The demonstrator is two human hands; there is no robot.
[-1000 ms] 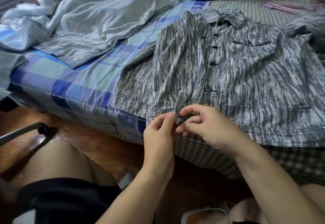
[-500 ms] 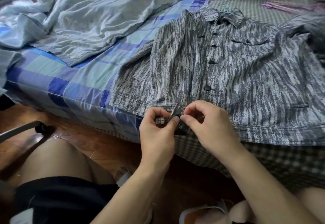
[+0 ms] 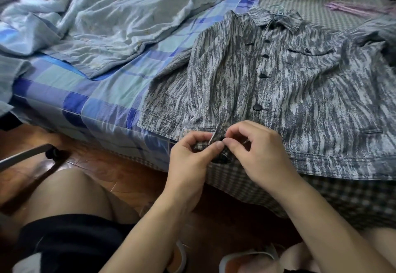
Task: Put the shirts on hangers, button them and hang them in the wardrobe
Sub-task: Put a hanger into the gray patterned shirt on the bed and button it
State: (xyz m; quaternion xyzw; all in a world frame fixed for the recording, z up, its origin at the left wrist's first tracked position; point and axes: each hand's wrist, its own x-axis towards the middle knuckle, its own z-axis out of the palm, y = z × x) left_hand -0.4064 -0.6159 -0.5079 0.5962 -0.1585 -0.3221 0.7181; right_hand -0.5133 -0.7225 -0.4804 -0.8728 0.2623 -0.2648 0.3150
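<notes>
Five buttons [image 3: 257, 107] done, bottom one pending.
Left hand [image 3: 190, 157] and right hand [image 3: 255, 150] pinch shirt [image 3: 300, 101] hem; hanging remains.

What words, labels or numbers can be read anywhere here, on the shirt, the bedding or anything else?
None: no readable text shows on the grey shirt, the blue checked sheet, the pale blanket or the pink hangers.
</notes>
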